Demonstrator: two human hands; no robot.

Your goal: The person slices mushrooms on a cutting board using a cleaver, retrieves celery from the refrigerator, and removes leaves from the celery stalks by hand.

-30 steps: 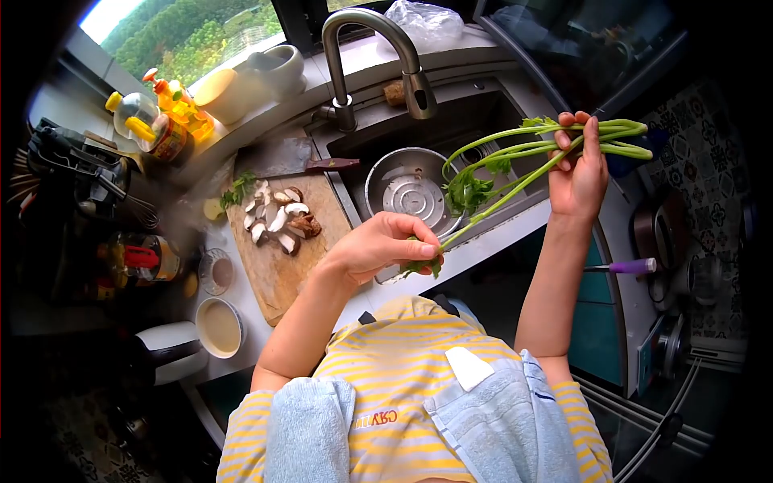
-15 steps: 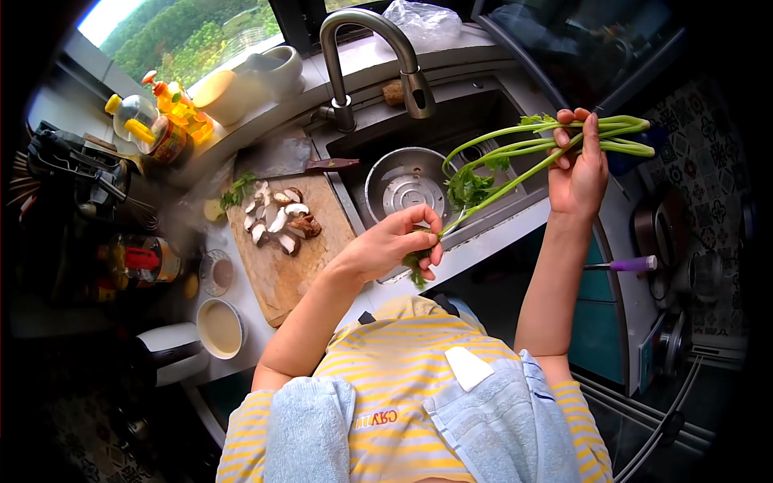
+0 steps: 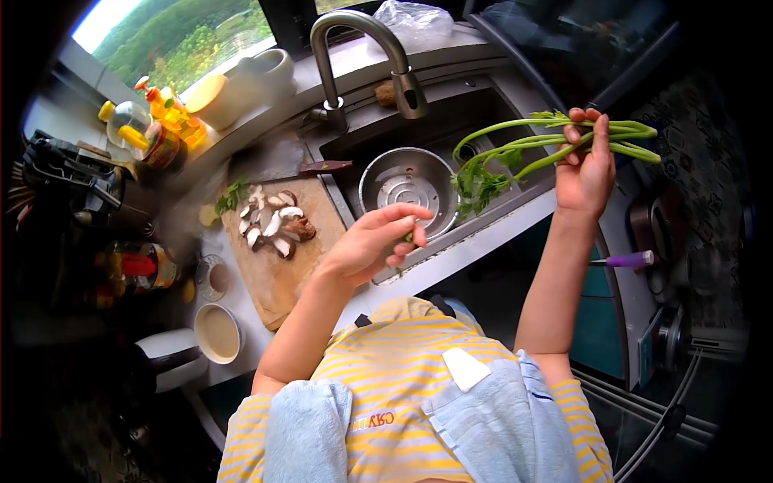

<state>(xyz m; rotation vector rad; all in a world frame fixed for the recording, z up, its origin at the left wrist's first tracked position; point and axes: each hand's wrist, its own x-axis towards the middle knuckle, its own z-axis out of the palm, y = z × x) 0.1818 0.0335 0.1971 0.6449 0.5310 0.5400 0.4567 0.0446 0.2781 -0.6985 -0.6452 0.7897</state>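
Observation:
My right hand (image 3: 585, 165) is wrapped round a bunch of thin celery stalks (image 3: 515, 150), raised over the sink's right side. Their leafy ends (image 3: 481, 187) hang over the sink, near a round metal basin (image 3: 373, 183). In front of that basin is my left hand (image 3: 378, 244), its fingers curled and pinching a small bit of celery leaf (image 3: 409, 237), mostly hidden by the fingers. To the left, sliced mushrooms (image 3: 274, 219) lie on a wooden cutting board (image 3: 302, 266), with some green leaves (image 3: 232, 196) at its far edge.
A curved faucet (image 3: 358, 20) rises behind the sink (image 3: 515, 121). A knife (image 3: 322, 167) lies at the board's far end. Bottles (image 3: 165, 121) stand by the window. At the left are a cream-coloured bowl (image 3: 218, 333) and a small glass dish (image 3: 212, 278).
My left hand has come away from the stalks with a small leaf bit. The long stem it held has swung back towards the bunch. My right hand still grips the stalks.

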